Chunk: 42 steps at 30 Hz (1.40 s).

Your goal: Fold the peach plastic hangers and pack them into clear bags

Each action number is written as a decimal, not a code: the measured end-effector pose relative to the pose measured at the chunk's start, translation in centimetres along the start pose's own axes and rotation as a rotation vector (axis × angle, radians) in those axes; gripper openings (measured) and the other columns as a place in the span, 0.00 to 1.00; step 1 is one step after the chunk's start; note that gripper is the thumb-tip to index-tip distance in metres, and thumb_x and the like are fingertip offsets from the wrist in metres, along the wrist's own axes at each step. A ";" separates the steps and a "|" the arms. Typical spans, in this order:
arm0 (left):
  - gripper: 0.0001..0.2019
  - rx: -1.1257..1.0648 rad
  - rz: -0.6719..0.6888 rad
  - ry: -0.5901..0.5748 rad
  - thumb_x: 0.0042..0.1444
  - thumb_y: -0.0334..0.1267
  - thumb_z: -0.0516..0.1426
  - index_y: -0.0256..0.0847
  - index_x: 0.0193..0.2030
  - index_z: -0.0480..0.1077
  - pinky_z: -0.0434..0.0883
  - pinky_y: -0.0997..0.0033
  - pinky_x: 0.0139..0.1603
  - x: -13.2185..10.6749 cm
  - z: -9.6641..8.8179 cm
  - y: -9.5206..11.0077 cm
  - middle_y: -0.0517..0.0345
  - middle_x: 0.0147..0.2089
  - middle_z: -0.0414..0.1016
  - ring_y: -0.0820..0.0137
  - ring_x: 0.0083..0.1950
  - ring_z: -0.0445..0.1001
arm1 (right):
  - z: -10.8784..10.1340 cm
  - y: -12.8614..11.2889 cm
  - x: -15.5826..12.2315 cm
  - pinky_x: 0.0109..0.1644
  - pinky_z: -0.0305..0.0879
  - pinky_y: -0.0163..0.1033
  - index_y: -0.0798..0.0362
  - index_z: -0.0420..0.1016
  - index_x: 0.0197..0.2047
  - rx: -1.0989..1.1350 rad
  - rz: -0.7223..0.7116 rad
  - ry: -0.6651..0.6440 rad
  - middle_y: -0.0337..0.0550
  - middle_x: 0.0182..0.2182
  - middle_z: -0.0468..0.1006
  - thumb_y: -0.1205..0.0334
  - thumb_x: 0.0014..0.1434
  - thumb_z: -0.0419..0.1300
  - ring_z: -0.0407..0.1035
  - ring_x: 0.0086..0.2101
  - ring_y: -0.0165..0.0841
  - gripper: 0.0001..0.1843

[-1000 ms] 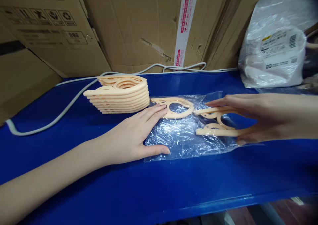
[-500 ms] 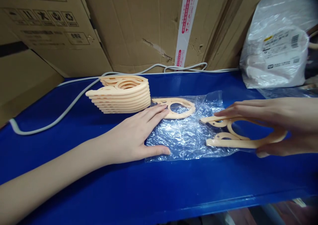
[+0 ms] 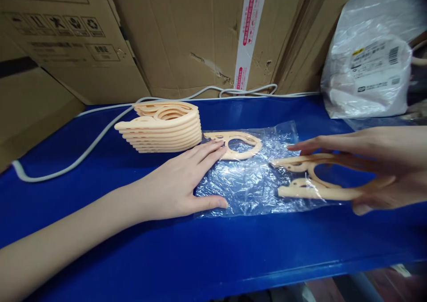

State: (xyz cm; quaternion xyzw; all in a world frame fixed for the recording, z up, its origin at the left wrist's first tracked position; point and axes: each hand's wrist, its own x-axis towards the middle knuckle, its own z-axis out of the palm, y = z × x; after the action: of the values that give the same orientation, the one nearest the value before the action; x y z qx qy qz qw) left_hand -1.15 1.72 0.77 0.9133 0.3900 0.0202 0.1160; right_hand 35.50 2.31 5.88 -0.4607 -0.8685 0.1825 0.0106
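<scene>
My left hand (image 3: 187,182) lies flat, thumb apart, on a crinkled clear plastic bag (image 3: 247,186). Its fingertips touch the narrow end of a beige plastic folding hanger (image 3: 245,154) at the bag's upper edge. At the right, my right hand (image 3: 393,168) grips the rounded end of another folding hanger (image 3: 310,191), fingers above and thumb below. The two arms of that hanger point left over the bag's right part. Whether it is inside or on top of the film I cannot tell. Left of the bag stands a neat stack of matching folding hangers (image 3: 163,130).
Cardboard boxes (image 3: 193,35) line the back of the blue table (image 3: 167,257). A white cable (image 3: 100,137) runs along the back and curls down at the left. At the back right is a white, labelled plastic package (image 3: 370,79). The table's front edge crosses below.
My right hand has shifted slightly to the right, and the hanger in it has turned a little. My left hand, the bag and the stack stay in place.
</scene>
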 end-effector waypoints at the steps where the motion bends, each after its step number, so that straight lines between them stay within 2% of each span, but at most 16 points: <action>1: 0.49 -0.001 0.007 0.004 0.57 0.70 0.49 0.37 0.75 0.43 0.52 0.52 0.73 0.0 0.0 0.0 0.49 0.76 0.42 0.55 0.75 0.46 | 0.0 -0.1 0.0 0.38 0.80 0.45 0.29 0.64 0.65 0.066 0.006 -0.063 0.42 0.57 0.74 0.41 0.47 0.69 0.73 0.51 0.52 0.42; 3: 0.49 0.000 0.017 0.012 0.57 0.70 0.49 0.37 0.75 0.44 0.52 0.52 0.73 0.0 0.1 -0.1 0.49 0.76 0.42 0.55 0.75 0.46 | 0.1 -0.4 0.3 0.35 0.81 0.38 0.27 0.58 0.68 0.204 -0.002 -0.153 0.39 0.63 0.67 0.44 0.53 0.66 0.70 0.55 0.48 0.41; 5: 0.49 -0.001 0.021 0.015 0.57 0.70 0.49 0.37 0.75 0.44 0.52 0.53 0.73 0.0 0.1 -0.1 0.49 0.76 0.42 0.55 0.75 0.46 | 0.1 -0.6 1.0 0.33 0.80 0.34 0.27 0.56 0.69 0.246 -0.047 -0.151 0.37 0.65 0.63 0.46 0.57 0.64 0.68 0.56 0.45 0.38; 7: 0.49 -0.003 0.020 0.020 0.57 0.70 0.49 0.37 0.75 0.44 0.52 0.53 0.73 0.0 0.0 -0.1 0.48 0.76 0.42 0.55 0.75 0.46 | 0.1 -0.9 1.7 0.35 0.80 0.33 0.27 0.56 0.69 0.168 -0.125 -0.113 0.37 0.63 0.65 0.48 0.58 0.64 0.68 0.56 0.44 0.38; 11: 0.49 -0.014 0.017 0.010 0.57 0.70 0.49 0.36 0.74 0.44 0.52 0.51 0.73 0.0 -0.1 0.0 0.46 0.76 0.42 0.53 0.75 0.46 | 0.0 -1.4 2.4 0.46 0.77 0.42 0.30 0.56 0.69 -0.043 -0.251 -0.070 0.42 0.54 0.72 0.50 0.55 0.66 0.71 0.50 0.43 0.41; 14: 0.49 -0.022 0.017 0.006 0.57 0.70 0.49 0.36 0.74 0.44 0.52 0.50 0.73 0.0 -0.1 0.0 0.45 0.76 0.43 0.52 0.75 0.46 | 0.0 -1.7 2.6 0.46 0.75 0.47 0.32 0.55 0.70 -0.117 -0.282 -0.074 0.44 0.50 0.73 0.49 0.56 0.65 0.70 0.46 0.44 0.41; 17: 0.49 -0.027 0.021 0.010 0.57 0.69 0.50 0.36 0.74 0.45 0.53 0.50 0.73 0.1 0.0 0.0 0.45 0.76 0.43 0.52 0.75 0.47 | 0.3 -2.0 3.0 0.51 0.71 0.54 0.33 0.56 0.70 -0.143 -0.320 -0.055 0.46 0.51 0.73 0.46 0.56 0.65 0.67 0.50 0.49 0.41; 19: 0.49 -0.028 0.018 0.011 0.57 0.69 0.50 0.36 0.74 0.44 0.53 0.50 0.73 0.1 0.0 0.0 0.45 0.76 0.43 0.51 0.75 0.47 | 0.6 -2.3 3.3 0.59 0.60 0.63 0.34 0.56 0.70 -0.161 -0.373 -0.046 0.45 0.53 0.74 0.44 0.55 0.65 0.64 0.55 0.54 0.42; 21: 0.48 -0.031 0.014 0.007 0.57 0.69 0.50 0.37 0.74 0.44 0.52 0.51 0.73 0.1 0.0 0.0 0.46 0.76 0.43 0.52 0.75 0.47 | 0.8 -2.6 3.5 0.63 0.55 0.65 0.35 0.55 0.71 -0.170 -0.400 -0.073 0.44 0.55 0.74 0.42 0.56 0.65 0.63 0.57 0.55 0.43; 24: 0.48 -0.034 0.016 0.004 0.57 0.70 0.50 0.38 0.75 0.44 0.52 0.52 0.73 0.0 -0.1 0.1 0.47 0.76 0.43 0.53 0.75 0.47 | 0.8 -2.7 3.4 0.53 0.70 0.51 0.35 0.54 0.71 -0.116 -0.332 -0.140 0.42 0.59 0.71 0.44 0.57 0.65 0.68 0.55 0.49 0.42; 26: 0.48 -0.027 0.016 0.003 0.57 0.69 0.49 0.38 0.75 0.44 0.52 0.52 0.73 0.0 -0.1 0.0 0.47 0.76 0.43 0.53 0.75 0.47 | 0.5 -2.4 3.1 0.45 0.74 0.43 0.35 0.55 0.71 -0.071 -0.267 -0.163 0.41 0.60 0.70 0.44 0.56 0.66 0.72 0.51 0.47 0.43; 29: 0.48 -0.016 0.013 0.000 0.58 0.69 0.49 0.37 0.75 0.44 0.52 0.51 0.73 -0.1 -0.1 0.0 0.47 0.76 0.42 0.53 0.75 0.46 | 0.1 -1.4 2.6 0.42 0.76 0.41 0.32 0.53 0.71 -0.074 -0.184 -0.161 0.39 0.60 0.71 0.43 0.52 0.69 0.74 0.49 0.47 0.47; 32: 0.48 -0.017 0.014 0.000 0.58 0.69 0.49 0.37 0.75 0.44 0.52 0.51 0.73 0.0 -0.1 0.0 0.46 0.76 0.42 0.53 0.75 0.46 | -0.2 -0.6 2.4 0.40 0.77 0.44 0.31 0.55 0.70 -0.101 -0.099 -0.180 0.41 0.58 0.73 0.40 0.49 0.69 0.75 0.47 0.50 0.49; 36: 0.48 -0.021 0.015 -0.004 0.58 0.69 0.49 0.37 0.75 0.44 0.53 0.51 0.73 0.1 -0.2 0.0 0.47 0.76 0.42 0.53 0.75 0.46 | -0.1 -0.6 2.5 0.37 0.77 0.46 0.30 0.55 0.70 -0.109 0.023 -0.212 0.42 0.57 0.75 0.41 0.47 0.70 0.76 0.46 0.52 0.49; 39: 0.48 -0.018 0.024 0.004 0.58 0.69 0.49 0.38 0.75 0.44 0.52 0.51 0.73 0.1 -0.2 0.1 0.47 0.76 0.42 0.54 0.75 0.46 | 0.5 -0.8 2.7 0.39 0.76 0.41 0.26 0.51 0.70 -0.071 0.002 -0.217 0.37 0.56 0.76 0.46 0.54 0.67 0.76 0.46 0.46 0.45; 42: 0.48 -0.016 0.032 0.007 0.58 0.69 0.49 0.37 0.75 0.44 0.52 0.51 0.73 0.1 -0.2 0.1 0.47 0.76 0.42 0.54 0.75 0.46 | 1.2 -0.8 3.4 0.37 0.72 0.36 0.29 0.48 0.72 -0.056 -0.084 -0.180 0.36 0.51 0.78 0.49 0.58 0.65 0.76 0.42 0.40 0.44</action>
State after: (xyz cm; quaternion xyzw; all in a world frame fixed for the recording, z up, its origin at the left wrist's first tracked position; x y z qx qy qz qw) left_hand -1.08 1.77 0.97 0.9183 0.3756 0.0283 0.1217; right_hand 32.66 4.28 4.51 -0.4057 -0.8893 0.1983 -0.0727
